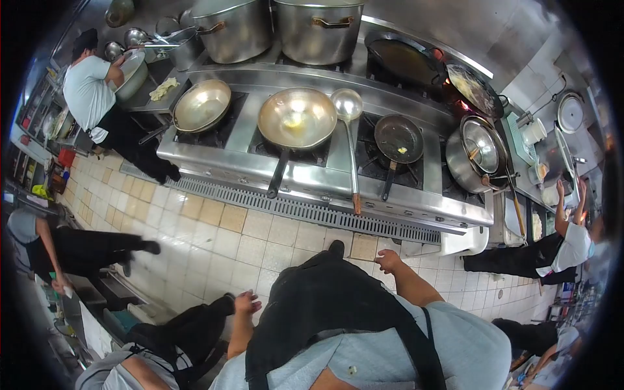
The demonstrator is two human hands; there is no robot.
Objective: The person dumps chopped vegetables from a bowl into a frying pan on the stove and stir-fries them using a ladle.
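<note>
My left hand (pixel 247 303) hangs beside my black apron (pixel 305 312), fingers loosely bent and apart, with nothing visible in it. Out to the other side, my right hand (pixel 389 261) hovers over the floor in front of the stove, its fingers partly spread and no object seen in them. Ahead on the burners sit a wide shiny frying pan (pixel 297 117) with a little yellowish liquid and a small dark frying pan (pixel 398 139) holding a tiny yellow bit. Between them a long-handled ladle (pixel 348 107) lies across the stove top (pixel 244 146), its handle overhanging the front edge.
Another pan (pixel 203 106) rests on the left burner. Two large stockpots (pixel 318 39) stand behind. At the right are a pot with strainers (pixel 480 149) and a wok of frothing oil (pixel 469 88) over flames. Co-workers stand on both sides and close behind. A floor grate (pixel 279 205) runs below.
</note>
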